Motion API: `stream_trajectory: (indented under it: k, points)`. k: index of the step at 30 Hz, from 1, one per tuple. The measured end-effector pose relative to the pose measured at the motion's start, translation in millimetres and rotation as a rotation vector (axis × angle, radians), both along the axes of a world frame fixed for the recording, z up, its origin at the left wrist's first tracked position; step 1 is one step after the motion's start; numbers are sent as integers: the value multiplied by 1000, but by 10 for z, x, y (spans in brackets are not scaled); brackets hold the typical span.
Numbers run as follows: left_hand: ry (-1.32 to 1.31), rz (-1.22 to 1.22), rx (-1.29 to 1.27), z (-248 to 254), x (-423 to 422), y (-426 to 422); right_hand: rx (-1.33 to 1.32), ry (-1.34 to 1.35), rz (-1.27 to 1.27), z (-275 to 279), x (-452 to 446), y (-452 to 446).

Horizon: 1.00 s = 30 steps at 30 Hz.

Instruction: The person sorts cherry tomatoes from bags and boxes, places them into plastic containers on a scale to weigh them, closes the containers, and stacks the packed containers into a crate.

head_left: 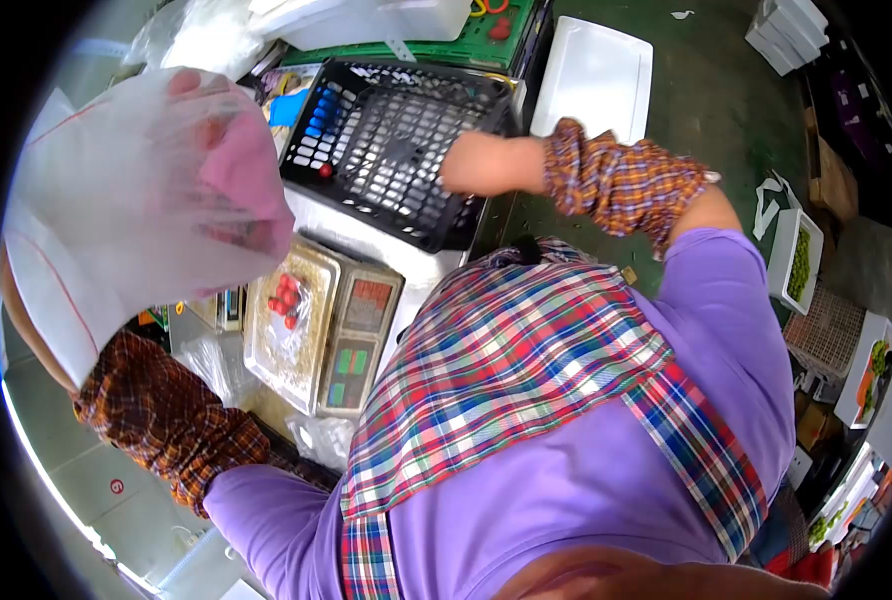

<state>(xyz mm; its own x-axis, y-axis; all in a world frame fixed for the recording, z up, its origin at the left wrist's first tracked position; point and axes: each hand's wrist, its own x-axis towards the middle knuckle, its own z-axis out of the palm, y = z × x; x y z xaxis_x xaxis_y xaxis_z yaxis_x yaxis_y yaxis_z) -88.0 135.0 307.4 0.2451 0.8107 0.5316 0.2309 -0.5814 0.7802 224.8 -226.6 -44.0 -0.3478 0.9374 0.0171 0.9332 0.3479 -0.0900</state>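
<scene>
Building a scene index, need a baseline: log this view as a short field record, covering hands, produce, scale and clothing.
left side: left hand obscured by a translucent plastic bag; grip cannot be made out
right side: right hand over a black lattice crate; anything held is hidden
produce: small red fruits, likely cherry tomatoes, on the scale's pan; one round red fruit in the crate
scale: weighing scale with button panel beside its pan
clothing: plaid apron, plaid oversleeves

So I'm counting one black crate, one red fruit showing inside it, one cloudy bag to its left, one white panel to its right, plus one scale below it.
</scene>
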Motion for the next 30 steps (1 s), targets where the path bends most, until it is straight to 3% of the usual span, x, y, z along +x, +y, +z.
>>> stream_trajectory:
  k: [3, 9, 13, 19, 20, 21, 22, 23, 24, 27, 28, 30]
  points:
    - [-36, -41, -51, -4, -19, 21, 57, -29, 10, -68, 234, -231]
    - [-60, -51, -177, -104, 159, -83, -279, 102, 41, -28, 375, -569]
    - [-74, -57, -248, -182, 232, -175, -500, 106, 130, 223, 241, -397]
    - [-125, -39, -368, -234, 330, -408, -917, 381, 304, 582, 223, -2]
    - [-133, -40, -386, -236, 353, -410, -946, 452, 279, 400, 266, 259]
    - [-137, -47, -406, -233, 384, -407, -836, 518, 207, 221, 295, 526]
    - [-136, -58, -425, -217, 417, -389, -737, 604, -26, 218, 278, 692]
    - [-132, -75, -447, -186, 443, -351, -425, 522, 18, -154, 322, 1021]
    - [-128, -94, -469, -160, 465, -306, -201, 372, -60, -169, 271, 1076]
    - [-125, -136, -546, -144, 538, -307, -399, 88, -96, -771, 240, 1397]
    - [-180, 3, -524, -197, 737, -642, -258, 193, -118, -885, 231, 1361]
    - [-220, -1, -529, -276, 802, -731, -171, 274, -125, -885, 261, 1295]
